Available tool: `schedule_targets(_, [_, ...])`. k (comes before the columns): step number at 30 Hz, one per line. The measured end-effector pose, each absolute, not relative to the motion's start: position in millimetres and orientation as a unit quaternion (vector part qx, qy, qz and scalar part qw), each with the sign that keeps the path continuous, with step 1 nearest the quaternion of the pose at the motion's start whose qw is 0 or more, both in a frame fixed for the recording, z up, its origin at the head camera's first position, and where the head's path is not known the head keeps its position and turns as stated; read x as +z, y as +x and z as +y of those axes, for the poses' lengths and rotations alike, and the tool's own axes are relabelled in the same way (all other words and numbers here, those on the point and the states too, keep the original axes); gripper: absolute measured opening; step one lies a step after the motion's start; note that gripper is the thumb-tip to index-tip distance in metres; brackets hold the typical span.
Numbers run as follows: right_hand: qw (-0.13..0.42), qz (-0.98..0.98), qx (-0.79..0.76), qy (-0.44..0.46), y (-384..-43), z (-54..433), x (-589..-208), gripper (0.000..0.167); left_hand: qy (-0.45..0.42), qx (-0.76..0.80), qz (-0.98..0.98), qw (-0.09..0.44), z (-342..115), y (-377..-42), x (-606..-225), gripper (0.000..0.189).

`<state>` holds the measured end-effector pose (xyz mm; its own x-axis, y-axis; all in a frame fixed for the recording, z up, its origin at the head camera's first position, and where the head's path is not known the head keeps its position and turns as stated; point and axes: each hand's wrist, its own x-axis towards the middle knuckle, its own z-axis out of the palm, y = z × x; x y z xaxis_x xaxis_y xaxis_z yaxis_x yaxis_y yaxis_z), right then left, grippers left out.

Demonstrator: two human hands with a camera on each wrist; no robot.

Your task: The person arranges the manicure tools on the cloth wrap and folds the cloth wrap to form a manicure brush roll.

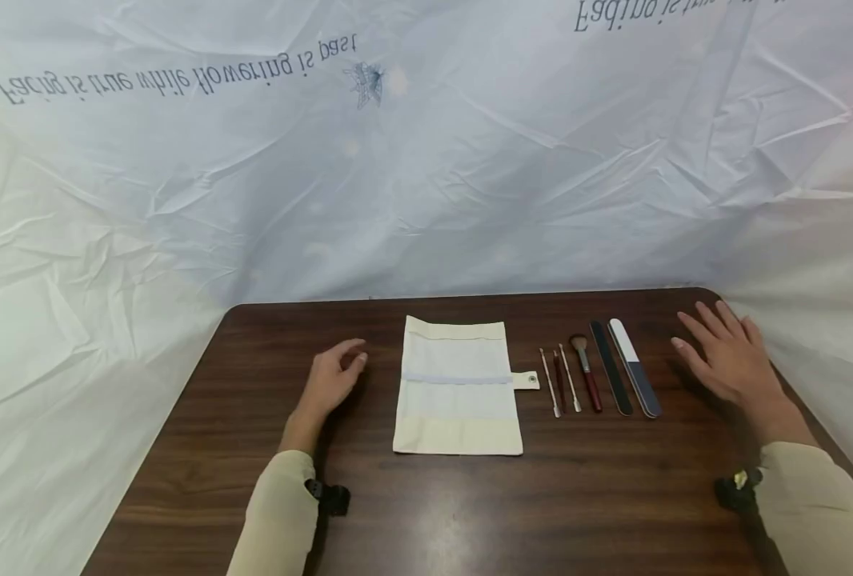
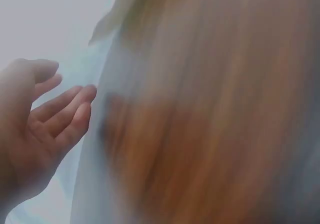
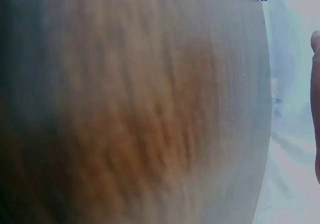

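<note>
A cream cloth tool pouch (image 1: 458, 436) lies unfolded and flat on the brown table, its snap tab (image 1: 526, 381) sticking out to the right. Beside the tab, two slim metal cuticle tools (image 1: 570, 380) flank a thin dark-red stick (image 1: 559, 382). Further right come a red-handled makeup brush (image 1: 586, 370), a black nail file (image 1: 611, 370) and a white-and-grey nail file (image 1: 637, 370). My left hand (image 1: 331, 382) is left of the pouch, fingers loosely bent and holding nothing. To the right of the files, my right hand (image 1: 730, 360) has its fingers spread and holds nothing.
The dark wood table (image 1: 426, 512) has rounded far corners. White sheeting (image 1: 426, 200) with printed writing hangs behind it and along both sides. A black strap (image 1: 329, 496) is on the left wrist, another strap (image 1: 738, 490) on the right.
</note>
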<state>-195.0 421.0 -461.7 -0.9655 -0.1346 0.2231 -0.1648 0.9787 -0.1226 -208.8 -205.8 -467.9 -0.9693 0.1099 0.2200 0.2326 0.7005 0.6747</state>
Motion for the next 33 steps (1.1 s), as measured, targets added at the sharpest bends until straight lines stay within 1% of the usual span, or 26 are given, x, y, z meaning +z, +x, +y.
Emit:
schedule_targets(3, [0.116,-0.987,0.074,0.078,-195,418,-461,0.060,-0.103,-0.467,-0.878,0.014,-186,-202,-468,0.036])
schedule_targets(6, [0.106,-0.986,0.109,0.071,-195,412,-458,0.056,-0.090,-0.509,-0.855,-0.051,-173,-196,-465,0.038])
schedule_targets(9, [0.087,-0.980,0.172,0.042,-195,401,-451,0.054,-0.080,-0.511,-0.852,-0.087,-167,-192,-463,0.040])
schedule_targets(11, [0.072,-0.975,0.208,0.023,-194,393,-446,0.053,-0.077,-0.508,-0.852,-0.099,-165,-191,-463,0.040])
schedule_targets(16, [0.001,-0.968,0.252,-0.012,-191,373,-439,0.054,-0.092,-0.502,-0.855,-0.097,-160,-189,-466,0.035])
schedule_targets(18, [-0.019,-0.965,0.260,-0.026,-189,367,-440,0.055,-0.098,-0.496,-0.858,-0.090,-157,-188,-468,0.032])
schedule_targets(25, [-0.034,-0.963,0.261,-0.064,-186,352,-448,0.058,-0.074,-0.494,-0.862,-0.083,-153,-190,-472,0.028])
schedule_targets(30, [-0.038,-0.964,0.251,-0.084,-186,344,-450,0.056,-0.064,-0.499,-0.862,-0.063,-151,-192,-478,0.022])
schedule_targets(33, [-0.041,-0.965,0.241,-0.098,-187,341,-449,0.055,-0.055,-0.502,-0.861,-0.060,-150,-194,-480,0.019])
